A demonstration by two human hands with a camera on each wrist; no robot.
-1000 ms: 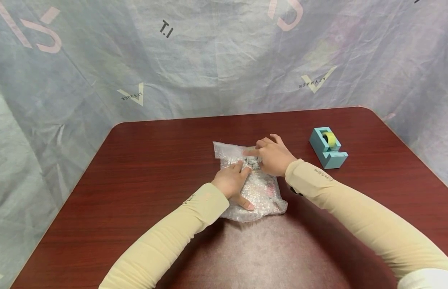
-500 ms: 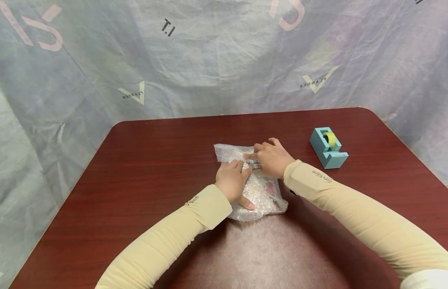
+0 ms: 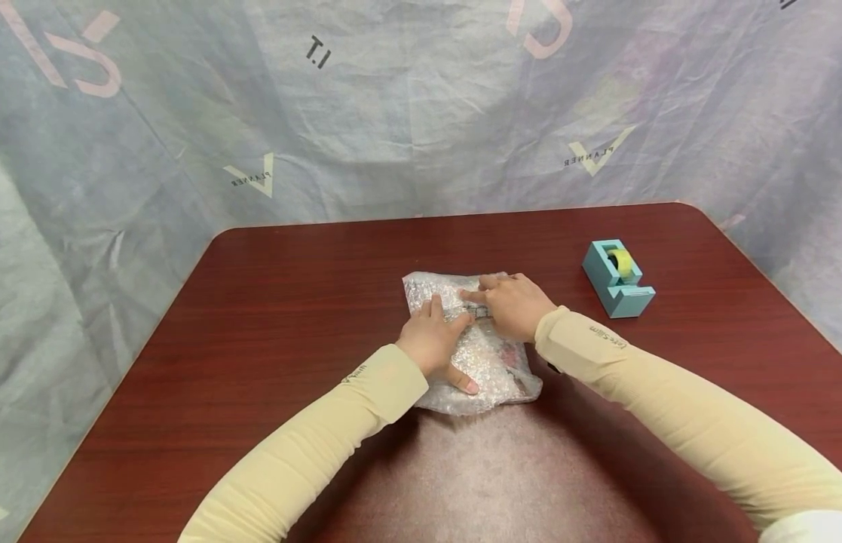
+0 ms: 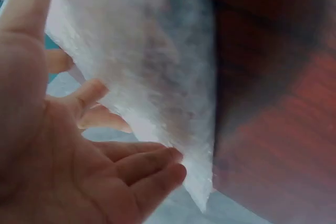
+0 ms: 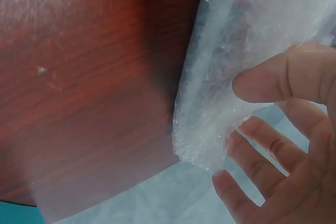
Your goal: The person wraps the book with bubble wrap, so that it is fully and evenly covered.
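Observation:
A flat package in clear bubble wrap [image 3: 491, 366] lies on the dark red table. My left hand [image 3: 430, 341] rests on its left part with fingers and thumb spread. On its far right part is my right hand [image 3: 517, 308], its index finger stretched out and touching the wrap. Dark markings and a pinkish patch show through the plastic, but the contents cannot be made out. In the left wrist view the left hand's fingers [image 4: 157, 174] lie fairly straight along the wrap's edge. The right wrist view shows the right thumb [image 5: 262, 83] over the wrap, other fingers loosely spread.
A light blue tape dispenser [image 3: 617, 290] with a yellow roll stands to the right of the package. The table [image 3: 292, 302] has rounded far corners. Behind it hangs a grey printed cloth [image 3: 407, 113].
My right hand has come slightly nearer to me along the wrap. My left hand's fingers have shifted a little, and the wrap's far-left edge now looks straighter. The dispenser has stayed put.

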